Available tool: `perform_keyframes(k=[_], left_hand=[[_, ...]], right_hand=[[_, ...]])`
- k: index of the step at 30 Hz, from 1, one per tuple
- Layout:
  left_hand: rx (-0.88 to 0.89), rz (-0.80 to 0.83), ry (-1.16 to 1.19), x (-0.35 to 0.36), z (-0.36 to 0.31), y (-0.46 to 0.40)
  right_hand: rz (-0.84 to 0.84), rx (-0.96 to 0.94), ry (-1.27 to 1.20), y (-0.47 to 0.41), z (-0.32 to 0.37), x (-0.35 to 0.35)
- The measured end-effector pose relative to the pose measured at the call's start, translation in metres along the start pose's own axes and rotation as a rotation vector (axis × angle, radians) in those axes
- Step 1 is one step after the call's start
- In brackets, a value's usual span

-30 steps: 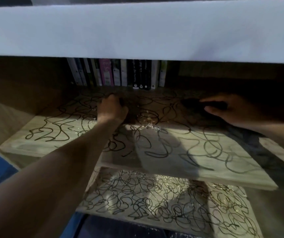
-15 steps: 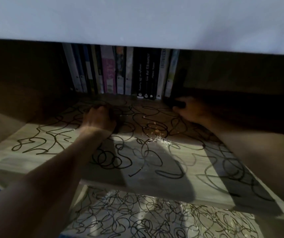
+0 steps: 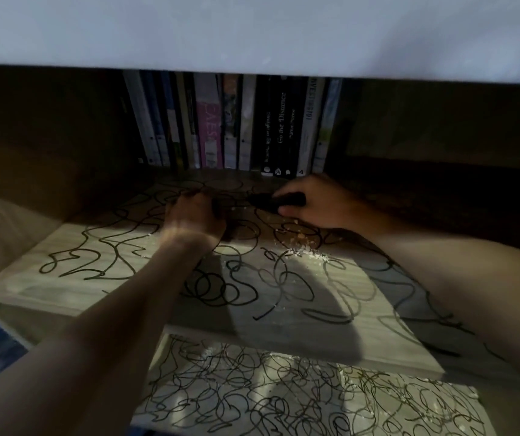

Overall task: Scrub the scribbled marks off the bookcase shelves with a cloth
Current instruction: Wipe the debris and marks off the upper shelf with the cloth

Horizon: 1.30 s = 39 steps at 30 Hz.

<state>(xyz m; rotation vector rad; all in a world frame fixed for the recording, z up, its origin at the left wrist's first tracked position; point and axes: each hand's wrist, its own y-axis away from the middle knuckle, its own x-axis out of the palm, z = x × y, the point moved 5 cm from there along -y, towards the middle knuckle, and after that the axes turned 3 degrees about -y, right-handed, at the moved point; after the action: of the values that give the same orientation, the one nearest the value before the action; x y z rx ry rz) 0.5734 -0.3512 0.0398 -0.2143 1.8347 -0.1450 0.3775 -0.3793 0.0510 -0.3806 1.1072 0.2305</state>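
Gripping a dark cloth (image 3: 272,201) lengthwise left-right, right hand (image 3: 315,204) fingers curled, left hand (image 3: 194,215) fisted on shelf (image 3: 299,297)

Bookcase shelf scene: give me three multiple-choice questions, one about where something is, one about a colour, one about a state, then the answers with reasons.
1. Where do the books stand?
A. At the back of the shelf
B. On the floor
C. At the shelf's front edge

2. What colour are the scribbles?
A. Red
B. Black
C. Green

3. What is the right hand doing?
A. Lying flat and empty
B. Gripping a dark object
C. Pulling out a book

Answers: 1 A, their spines line the back, beyond both hands. 2 B, the loops are black on the pale shelf. 3 B, fingers curl round the dark object.
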Motion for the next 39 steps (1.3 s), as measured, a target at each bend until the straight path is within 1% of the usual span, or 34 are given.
perform_keyframes(k=[2, 4, 6, 8, 11, 13, 14, 15, 17, 18, 19, 20, 22, 25, 26, 27, 28, 29, 30, 31, 32, 34, 35, 37, 39], left_hand=[[-0.001, 0.008, -0.001, 0.0, 0.001, -0.001], [0.002, 0.008, 0.002, 0.001, 0.001, -0.002], [0.019, -0.004, 0.0, 0.002, 0.0, -0.002], [0.039, -0.022, 0.0, 0.002, -0.001, -0.002], [0.038, -0.036, 0.008, 0.002, 0.0, -0.003], [0.031, -0.038, 0.017, 0.003, 0.001, -0.003], [0.03, -0.04, 0.02, 0.003, 0.001, -0.003], [0.03, -0.044, 0.024, 0.003, 0.002, -0.003], [0.037, -0.05, 0.036, 0.004, 0.002, -0.003], [0.044, -0.053, 0.041, 0.003, 0.002, -0.002], [0.043, -0.056, 0.049, 0.003, 0.002, -0.002], [0.036, -0.056, 0.059, 0.002, 0.002, -0.001], [0.02, -0.038, 0.066, 0.002, 0.002, 0.001], [-0.002, 0.002, 0.061, 0.003, 0.002, 0.002], [-0.007, 0.01, 0.066, 0.004, 0.003, 0.001], [-0.009, 0.013, 0.072, 0.003, 0.003, 0.001], [-0.01, 0.017, 0.078, 0.004, 0.004, 0.001], [-0.009, 0.018, 0.082, 0.003, 0.004, 0.001], [-0.008, 0.019, 0.084, 0.003, 0.003, 0.002], [-0.008, 0.015, 0.085, 0.003, 0.003, 0.002], [-0.007, 0.01, 0.085, 0.003, 0.002, 0.003], [-0.01, 0.004, 0.08, 0.003, 0.002, 0.001], [-0.01, 0.002, 0.075, 0.004, 0.003, 0.0], [-0.004, 0.005, 0.062, 0.005, 0.004, -0.002], [-0.001, 0.006, 0.048, 0.005, 0.004, -0.002]], right_hand=[[-0.001, -0.005, -0.011, -0.002, -0.006, -0.005], [-0.074, 0.096, -0.028, -0.007, -0.023, -0.013], [-0.092, 0.16, -0.033, -0.011, -0.032, -0.012], [-0.024, 0.087, -0.061, -0.007, -0.019, -0.006], [0.12, -0.11, -0.16, 0.021, 0.021, 0.004], [0.203, -0.166, -0.211, 0.039, 0.033, 0.005], [0.209, -0.175, -0.231, 0.042, 0.033, 0.002], [0.165, -0.176, -0.243, 0.043, 0.03, -0.003], [0.006, -0.134, -0.196, 0.039, 0.016, -0.015], [-0.041, -0.091, -0.15, 0.039, 0.009, -0.019], [-0.043, -0.051, -0.113, 0.041, 0.004, -0.019], [-0.012, -0.023, -0.095, 0.045, 0.003, -0.017], [0.1, -0.012, -0.118, 0.062, 0.008, -0.009], [0.272, -0.093, -0.214, 0.091, 0.025, -0.004], [0.277, -0.106, -0.23, 0.096, 0.026, -0.007], [0.235, -0.096, -0.231, 0.096, 0.023, -0.013], [0.15, -0.055, -0.215, 0.094, 0.015, -0.019], [0.059, 0.01, -0.189, 0.092, 0.007, -0.025], [0.007, 0.075, -0.16, 0.092, 0.001, -0.028], [0.013, 0.1, -0.146, 0.093, 0.001, -0.027], [0.07, 0.088, -0.146, 0.096, 0.004, -0.021], [0.195, 0.024, -0.146, 0.11, 0.021, -0.009], [0.218, -0.029, -0.127, 0.117, 0.033, -0.007], [0.19, -0.144, -0.127, 0.127, 0.052, -0.01], [0.142, -0.127, -0.119, 0.126, 0.055, -0.016]])
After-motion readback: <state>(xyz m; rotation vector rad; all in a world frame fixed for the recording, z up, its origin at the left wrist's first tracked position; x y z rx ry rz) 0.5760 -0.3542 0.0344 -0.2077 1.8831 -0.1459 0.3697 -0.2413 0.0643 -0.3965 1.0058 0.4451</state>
